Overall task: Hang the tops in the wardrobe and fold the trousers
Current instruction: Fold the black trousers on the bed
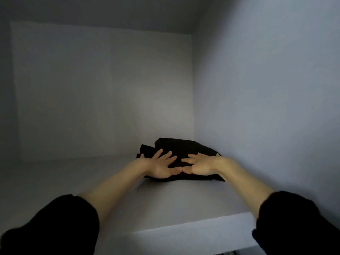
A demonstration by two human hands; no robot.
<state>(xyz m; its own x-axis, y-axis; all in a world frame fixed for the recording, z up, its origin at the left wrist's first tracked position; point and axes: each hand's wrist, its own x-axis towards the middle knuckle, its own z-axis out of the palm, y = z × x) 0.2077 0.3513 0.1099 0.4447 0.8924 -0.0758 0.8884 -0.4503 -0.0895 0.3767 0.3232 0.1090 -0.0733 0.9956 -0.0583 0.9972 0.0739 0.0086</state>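
Folded black trousers lie on a white wardrobe shelf, close to the right side wall. My left hand rests flat on the bundle's left half, fingers spread and straight. On the right half, my right hand lies flat too, its fingers pointing left. The two thumbs touch tip to tip at the front of the bundle. Both forearms reach in from black sleeves at the bottom corners.
The compartment has a white back wall, a right side wall right beside the trousers and a ceiling panel above. The shelf's front edge runs across the bottom. Shelf surface stretches left of the bundle.
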